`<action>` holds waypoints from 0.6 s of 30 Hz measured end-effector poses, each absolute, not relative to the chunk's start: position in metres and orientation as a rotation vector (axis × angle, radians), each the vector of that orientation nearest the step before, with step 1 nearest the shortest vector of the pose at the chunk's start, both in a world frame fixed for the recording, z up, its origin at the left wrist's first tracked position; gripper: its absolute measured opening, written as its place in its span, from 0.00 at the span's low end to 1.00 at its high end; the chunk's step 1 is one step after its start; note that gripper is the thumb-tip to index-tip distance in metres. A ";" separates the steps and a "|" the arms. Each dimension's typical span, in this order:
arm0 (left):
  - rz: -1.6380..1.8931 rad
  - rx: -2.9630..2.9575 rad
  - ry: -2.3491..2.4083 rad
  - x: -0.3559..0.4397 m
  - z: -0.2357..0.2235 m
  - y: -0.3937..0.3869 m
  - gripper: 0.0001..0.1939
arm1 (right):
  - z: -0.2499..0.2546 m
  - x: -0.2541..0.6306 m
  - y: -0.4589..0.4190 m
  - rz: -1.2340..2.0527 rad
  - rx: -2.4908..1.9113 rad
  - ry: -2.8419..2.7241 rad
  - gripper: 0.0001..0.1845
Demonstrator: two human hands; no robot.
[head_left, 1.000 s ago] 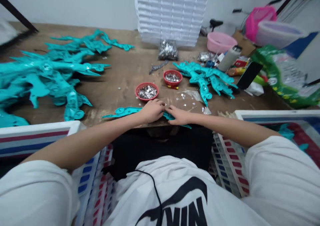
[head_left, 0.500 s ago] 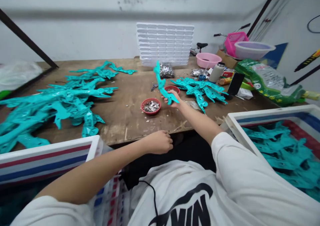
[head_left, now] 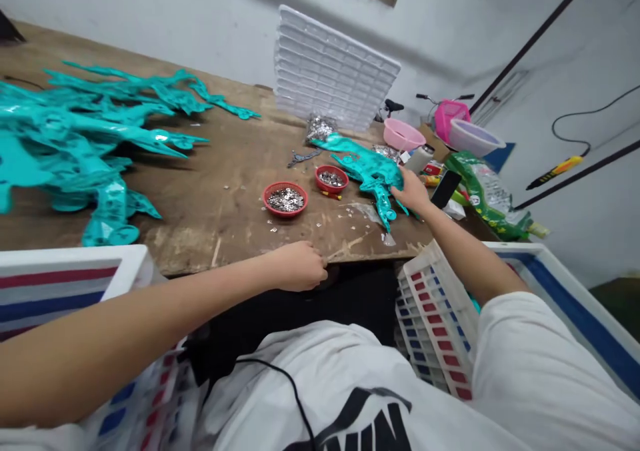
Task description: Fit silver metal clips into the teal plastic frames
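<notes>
Ease the right hand [head_left: 413, 191] gently at the teal pile [head_left: 367, 169], avoiding snags; cannot tell if gripping. Rest the left hand [head_left: 301, 266], loosely curled.

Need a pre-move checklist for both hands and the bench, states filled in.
1. Right hand at the right-hand teal pile: ok, touching its right side.
2. Right hand's grip on a single piece: cannot tell, fingertips partly hidden.
3. Left hand free of parts: cannot tell, fingers curled and palm out of sight, by the table's front edge.
4. Nearer red basket stocked: ok, holds many small metal parts.
5. Farther red basket stocked: ok, also holds metal parts.
6. Tabletop free of stray bits: not ok, several lie scattered.
</notes>
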State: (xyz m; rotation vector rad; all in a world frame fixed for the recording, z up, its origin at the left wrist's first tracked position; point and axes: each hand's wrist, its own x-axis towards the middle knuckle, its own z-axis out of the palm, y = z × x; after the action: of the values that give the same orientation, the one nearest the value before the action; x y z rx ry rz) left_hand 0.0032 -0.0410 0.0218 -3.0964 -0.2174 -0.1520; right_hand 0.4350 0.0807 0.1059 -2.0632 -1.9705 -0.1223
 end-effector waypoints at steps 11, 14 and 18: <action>-0.060 -3.148 -0.355 -0.008 0.001 -0.037 0.09 | 0.086 0.451 0.091 0.114 -2.359 -1.808 0.55; -0.040 -3.195 -0.398 -0.012 0.009 -0.040 0.05 | 0.070 0.429 0.085 0.751 -2.017 -2.297 0.44; -0.250 -3.259 -1.288 -0.046 0.042 0.018 0.03 | 0.052 0.437 0.080 1.258 -1.547 -2.637 0.43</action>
State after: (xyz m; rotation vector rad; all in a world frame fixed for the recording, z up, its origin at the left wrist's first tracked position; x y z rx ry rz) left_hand -0.0462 0.0177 0.0419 -3.2592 -1.2877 -0.2501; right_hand 0.4369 0.0802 0.0525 -1.5470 -2.6372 1.2582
